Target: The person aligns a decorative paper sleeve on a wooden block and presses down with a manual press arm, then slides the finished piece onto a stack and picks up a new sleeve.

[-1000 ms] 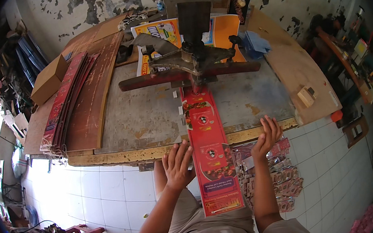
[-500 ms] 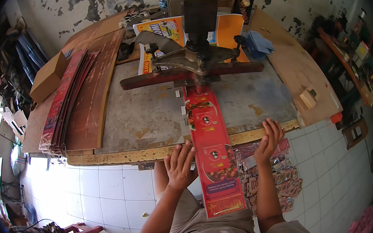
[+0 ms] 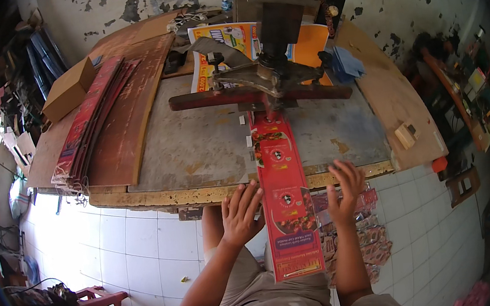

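A long red printed strip (image 3: 288, 208) lies lengthwise on the table and overhangs its front edge toward my lap. Its far end is beneath a metal press (image 3: 276, 80) with a dark red crossbar. My left hand (image 3: 242, 215) is beside the strip's left edge, fingers stretched out; whether the fingertips touch the edge I cannot tell. Off the strip's right side, my right hand (image 3: 347, 191) is raised with its fingers apart and nothing in it. Two small pale blocks (image 3: 249, 141) sit along the strip's left edge near the press.
Several stacked red strips (image 3: 89, 119) and a cardboard box (image 3: 69, 88) lie on the left board. Printed sheets (image 3: 230, 34) and a blue folded piece (image 3: 346, 63) are behind the press. A wooden block (image 3: 405, 135) rests at right. Many printed pieces (image 3: 361, 242) are on the tiled floor.
The whole view has shifted a little, so the table and press appear farther right. My right hand has moved slightly closer to the strip. My left hand stays by its left edge.
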`<move>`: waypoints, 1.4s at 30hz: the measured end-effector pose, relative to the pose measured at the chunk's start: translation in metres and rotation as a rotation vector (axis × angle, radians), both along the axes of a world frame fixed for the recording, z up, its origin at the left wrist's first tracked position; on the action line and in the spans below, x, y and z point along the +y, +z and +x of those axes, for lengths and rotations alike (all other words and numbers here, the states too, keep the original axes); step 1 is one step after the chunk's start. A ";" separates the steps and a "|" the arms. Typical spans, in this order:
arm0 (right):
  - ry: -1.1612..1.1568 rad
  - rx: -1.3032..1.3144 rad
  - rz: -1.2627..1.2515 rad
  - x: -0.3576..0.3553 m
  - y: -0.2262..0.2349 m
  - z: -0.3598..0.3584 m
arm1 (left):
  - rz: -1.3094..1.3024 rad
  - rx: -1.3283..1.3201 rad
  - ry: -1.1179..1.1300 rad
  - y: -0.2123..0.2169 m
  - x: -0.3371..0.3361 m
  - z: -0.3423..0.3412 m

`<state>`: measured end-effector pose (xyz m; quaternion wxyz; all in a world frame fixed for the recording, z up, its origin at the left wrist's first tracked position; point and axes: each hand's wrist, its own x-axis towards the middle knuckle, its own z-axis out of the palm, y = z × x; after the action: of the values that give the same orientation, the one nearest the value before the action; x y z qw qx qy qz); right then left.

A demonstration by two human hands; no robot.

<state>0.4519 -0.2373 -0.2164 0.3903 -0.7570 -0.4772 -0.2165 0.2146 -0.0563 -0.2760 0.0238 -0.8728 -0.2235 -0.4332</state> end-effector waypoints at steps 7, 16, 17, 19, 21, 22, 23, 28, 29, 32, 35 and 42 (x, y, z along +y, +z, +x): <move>0.441 0.272 -0.245 0.013 0.057 -0.030 | -0.054 -0.008 -0.036 0.008 -0.001 -0.001; 0.435 0.170 -0.417 0.018 0.071 -0.044 | -0.087 -0.012 -0.045 0.016 -0.005 -0.002; 0.423 0.154 -0.424 0.018 0.072 -0.045 | -0.078 -0.016 -0.041 0.017 -0.005 -0.002; 0.400 0.125 -0.437 0.020 0.073 -0.047 | -0.077 -0.007 -0.028 0.019 -0.006 -0.003; 0.366 0.078 -0.461 0.027 0.073 -0.047 | -0.096 0.020 -0.007 0.024 -0.009 -0.005; 0.344 0.055 -0.475 0.031 0.074 -0.045 | -0.101 0.041 -0.001 0.030 -0.010 -0.005; 0.336 0.040 -0.480 0.035 0.072 -0.039 | -0.107 0.066 0.002 0.038 -0.011 -0.006; 0.332 -0.014 -0.504 0.076 0.061 -0.001 | -0.182 0.083 -0.101 0.061 0.000 -0.005; 0.337 -0.020 -0.502 0.083 0.061 0.005 | -0.180 0.109 -0.136 0.066 0.003 -0.005; 0.346 -0.030 -0.493 0.095 0.059 0.016 | -0.189 0.160 -0.186 0.074 0.008 -0.005; 0.348 -0.030 -0.479 0.099 0.059 0.018 | -0.169 0.158 -0.170 0.072 0.008 -0.003; 0.376 0.080 -0.346 0.091 0.056 0.018 | -0.156 0.121 -0.078 0.064 0.003 0.004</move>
<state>0.4698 -0.1465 -0.1604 0.3069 -0.7184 -0.6237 -0.0252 0.2186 -0.0533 -0.2122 -0.0476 -0.9046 -0.2206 -0.3616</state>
